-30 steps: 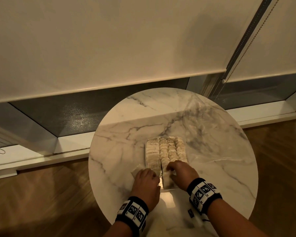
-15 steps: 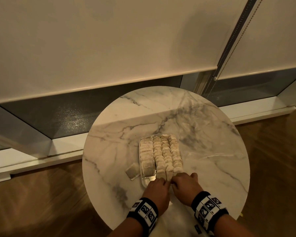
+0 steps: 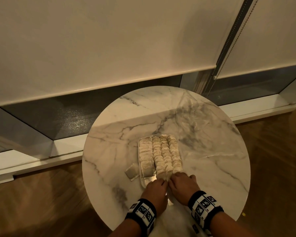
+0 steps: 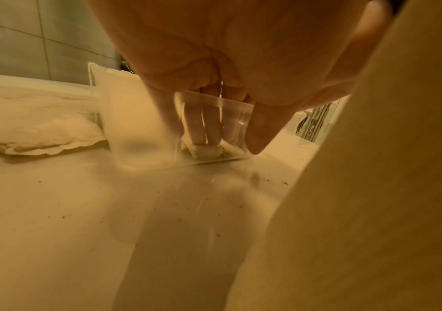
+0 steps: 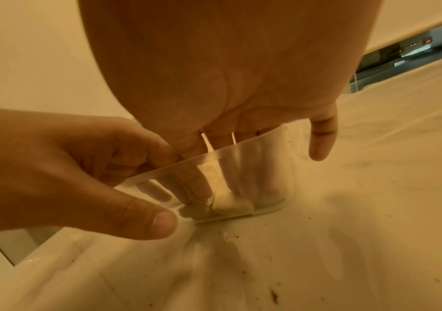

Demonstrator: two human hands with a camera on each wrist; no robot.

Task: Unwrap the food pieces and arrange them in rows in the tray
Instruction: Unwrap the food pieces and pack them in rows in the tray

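Round marble table (image 3: 109,151) by a window. Clear tray (image 3: 140,161): four rows of food pieces (image 3: 166,151), nearly full. Left hand (image 3: 156,190) and right hand (image 3: 183,187), fingers straight, press the nearest pieces in. One piece (image 3: 131,173) lies outside.

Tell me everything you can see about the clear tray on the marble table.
The clear plastic tray is a shallow, thin-walled oblong lying flat near the middle of the round marble table, long side running away from the person. Pale tea-bag-like pieces fill it in four rows, the leftmost with gaps. The left hand and right hand reach over its near rim, fingers inside. One loose bag lies beside its left wall.
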